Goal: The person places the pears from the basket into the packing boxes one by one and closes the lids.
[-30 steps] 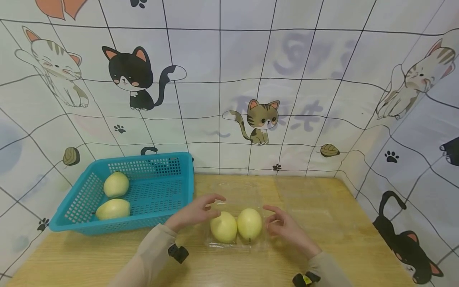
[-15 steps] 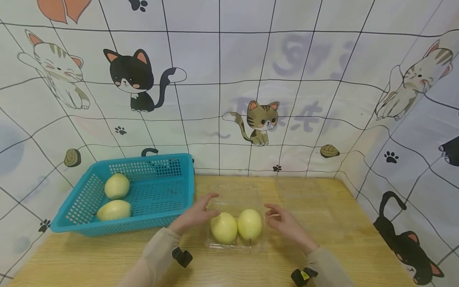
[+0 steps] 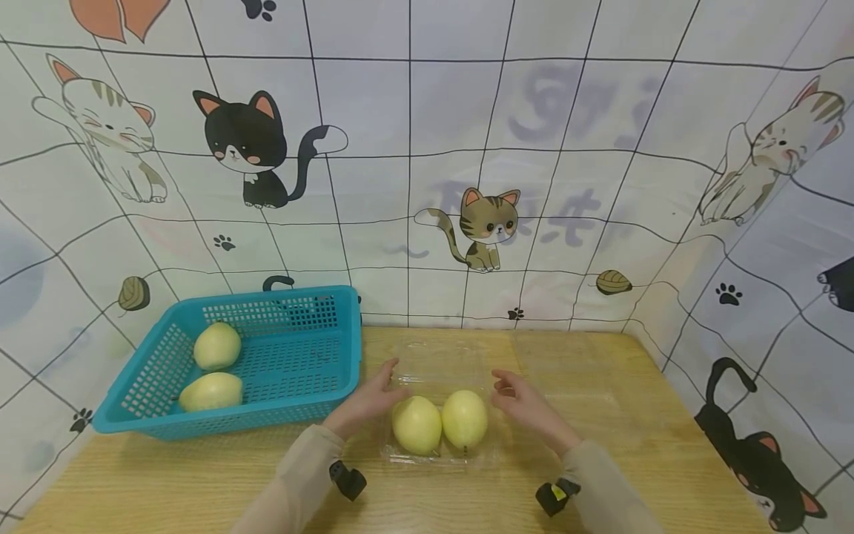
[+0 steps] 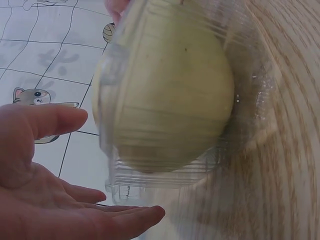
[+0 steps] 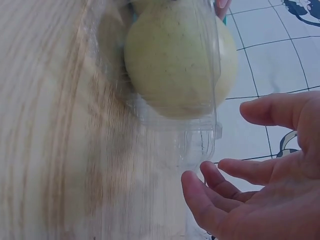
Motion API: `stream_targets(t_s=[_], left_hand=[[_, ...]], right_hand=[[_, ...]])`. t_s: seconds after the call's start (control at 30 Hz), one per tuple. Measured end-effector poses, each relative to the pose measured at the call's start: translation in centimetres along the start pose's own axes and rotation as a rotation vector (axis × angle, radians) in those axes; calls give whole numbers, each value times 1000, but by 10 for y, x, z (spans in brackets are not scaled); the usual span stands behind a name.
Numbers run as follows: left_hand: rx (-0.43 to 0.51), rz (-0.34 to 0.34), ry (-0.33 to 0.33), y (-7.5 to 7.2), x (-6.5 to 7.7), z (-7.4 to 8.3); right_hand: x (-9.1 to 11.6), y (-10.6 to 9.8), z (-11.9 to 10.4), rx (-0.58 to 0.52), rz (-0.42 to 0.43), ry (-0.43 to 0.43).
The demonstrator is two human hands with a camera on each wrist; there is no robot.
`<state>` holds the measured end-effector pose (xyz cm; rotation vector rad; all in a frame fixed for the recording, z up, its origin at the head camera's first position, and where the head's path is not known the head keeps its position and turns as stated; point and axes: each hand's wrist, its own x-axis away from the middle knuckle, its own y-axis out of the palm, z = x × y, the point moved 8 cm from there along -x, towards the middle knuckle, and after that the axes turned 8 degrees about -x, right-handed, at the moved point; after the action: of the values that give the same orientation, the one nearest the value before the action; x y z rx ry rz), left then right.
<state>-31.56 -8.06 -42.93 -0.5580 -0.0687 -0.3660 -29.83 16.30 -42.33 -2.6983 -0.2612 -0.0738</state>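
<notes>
Two pale yellow pears, a left one (image 3: 416, 425) and a right one (image 3: 465, 419), sit side by side in a clear plastic clamshell box (image 3: 437, 460). Behind them its clear lid (image 3: 440, 360) lies folded back. My left hand (image 3: 365, 403) is at the box's left side, thumb and fingers spread apart. At the other side my right hand (image 3: 530, 412) has its fingers loosely bent, with nothing in them. Both wrist views show a gap between the thumb and fingers, beside the box's wall (image 4: 145, 175). Whether any fingertip touches the plastic, I cannot tell.
At the left stands a blue perforated basket (image 3: 293, 411), holding one pear (image 3: 217, 346) at the back and another (image 3: 211, 391) in front. A second clear plastic container (image 3: 574, 386), hard to make out, lies right of the box. A cat-print cloth (image 3: 373, 185) hangs behind the wooden table (image 3: 427, 504).
My left hand has shifted a little right and down along the box's side. The right hand has moved slightly left, nearer the box. Box, pears and basket stay put.
</notes>
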Motion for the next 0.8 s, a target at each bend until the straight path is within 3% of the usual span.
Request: stream_targets(t_s=[0.53,0.8], left_hand=[[119,40,-82,2,-3,-11],[134,60,-84,3,-6,-15]], right_hand=[[-12,5,6,77,-54,42],[-16,11,8,-15,-87,57]])
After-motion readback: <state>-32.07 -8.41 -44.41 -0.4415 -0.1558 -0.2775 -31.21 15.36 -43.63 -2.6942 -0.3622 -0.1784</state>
